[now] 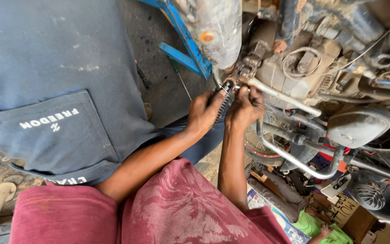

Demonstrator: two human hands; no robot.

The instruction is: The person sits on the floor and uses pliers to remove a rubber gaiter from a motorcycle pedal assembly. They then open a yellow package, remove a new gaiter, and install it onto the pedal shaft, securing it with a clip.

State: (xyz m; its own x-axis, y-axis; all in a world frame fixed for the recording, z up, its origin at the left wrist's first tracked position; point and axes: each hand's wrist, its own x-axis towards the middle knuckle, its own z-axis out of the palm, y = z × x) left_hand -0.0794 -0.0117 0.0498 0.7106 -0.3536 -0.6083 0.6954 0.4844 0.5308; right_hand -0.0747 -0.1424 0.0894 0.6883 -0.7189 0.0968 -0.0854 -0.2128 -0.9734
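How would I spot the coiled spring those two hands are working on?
Find the dusty motorcycle engine at upper right. At its left edge the left hand and right hand meet. Between them runs the spring, a short dark ribbed coil, unlike the smooth chrome tube below.

Both hands meet at the underside of a dusty motorcycle. The left hand grips a dark coiled spring, its fingers closed around the coil. The right hand pinches at the spring's upper end, just beside a metal bracket. A curved chrome bar runs below the right wrist. A blue metal stand lies on the concrete floor, with a thin screwdriver beside it.
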